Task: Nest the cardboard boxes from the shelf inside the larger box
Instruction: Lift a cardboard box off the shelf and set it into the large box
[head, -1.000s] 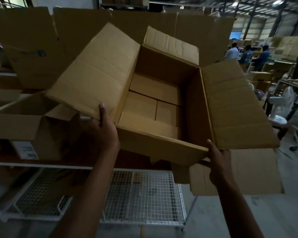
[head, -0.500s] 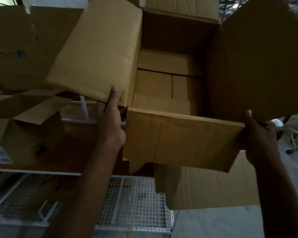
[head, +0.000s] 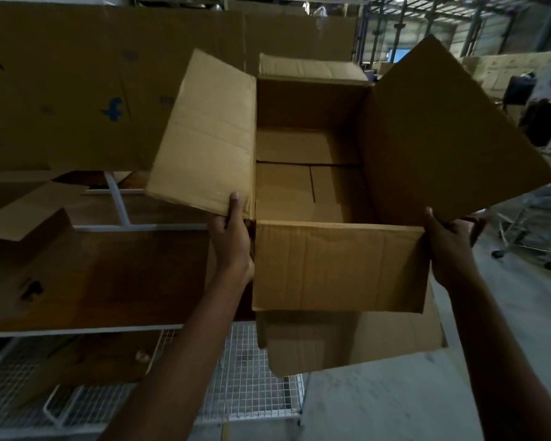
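Cardboard box (head: pixel 337 265) held up in both hands, open top toward the camera, in front of the shelf (head: pixel 86 329).

The left hand (head: pixel 231 243) grips the near left corner, thumb on the left flap (head: pixel 204 135); the right hand (head: pixel 449 246) grips the near right corner under the raised right flap (head: pixel 452 128). All four flaps stand open and the inside is bare. A smaller open box (head: pixel 23 224) sits on the shelf at left, before flattened cardboard sheets (head: pixel 77 84).

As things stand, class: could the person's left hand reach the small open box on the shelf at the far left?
Probably not yet. The left hand is gripping the large box at its left corner, sharing the hold with the right hand. The small box has nothing blocking it, but the hand must let go first.
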Action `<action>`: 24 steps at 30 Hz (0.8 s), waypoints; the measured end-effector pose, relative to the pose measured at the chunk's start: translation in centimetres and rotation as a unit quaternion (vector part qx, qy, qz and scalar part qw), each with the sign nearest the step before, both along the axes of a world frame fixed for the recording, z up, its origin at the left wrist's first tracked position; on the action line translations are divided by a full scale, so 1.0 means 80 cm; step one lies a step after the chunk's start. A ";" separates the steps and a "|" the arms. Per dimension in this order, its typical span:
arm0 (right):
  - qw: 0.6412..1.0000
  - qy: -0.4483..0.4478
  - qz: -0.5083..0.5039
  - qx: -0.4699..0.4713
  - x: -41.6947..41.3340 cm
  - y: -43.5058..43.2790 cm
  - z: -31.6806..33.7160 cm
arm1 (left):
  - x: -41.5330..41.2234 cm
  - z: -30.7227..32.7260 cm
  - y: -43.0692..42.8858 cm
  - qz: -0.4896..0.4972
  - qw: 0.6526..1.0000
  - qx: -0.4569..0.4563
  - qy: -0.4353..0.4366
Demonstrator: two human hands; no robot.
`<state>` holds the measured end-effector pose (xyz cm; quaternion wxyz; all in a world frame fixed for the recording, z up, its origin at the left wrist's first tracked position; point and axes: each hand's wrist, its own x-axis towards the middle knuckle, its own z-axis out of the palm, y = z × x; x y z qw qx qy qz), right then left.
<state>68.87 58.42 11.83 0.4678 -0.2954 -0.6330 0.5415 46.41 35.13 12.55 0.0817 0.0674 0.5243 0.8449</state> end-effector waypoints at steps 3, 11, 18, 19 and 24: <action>1.000 -0.022 -0.010 -0.005 0.002 -0.003 -0.004 | 0.002 -0.013 0.003 -0.005 1.000 -0.016 -0.002; 0.999 -0.039 -0.018 0.021 0.007 -0.013 -0.017 | 0.005 -0.024 -0.012 -0.020 0.999 -0.029 0.006; 0.998 -0.061 -0.024 0.022 0.004 -0.009 -0.020 | 0.005 -0.028 -0.004 -0.028 0.999 -0.046 0.005; 0.998 -0.060 -0.026 0.023 0.003 -0.002 -0.020 | 0.005 -0.026 0.000 -0.023 0.998 -0.054 0.007; 0.998 -0.057 0.004 0.015 -0.011 0.046 -0.015 | 0.003 -0.007 0.033 0.003 0.996 -0.086 -0.007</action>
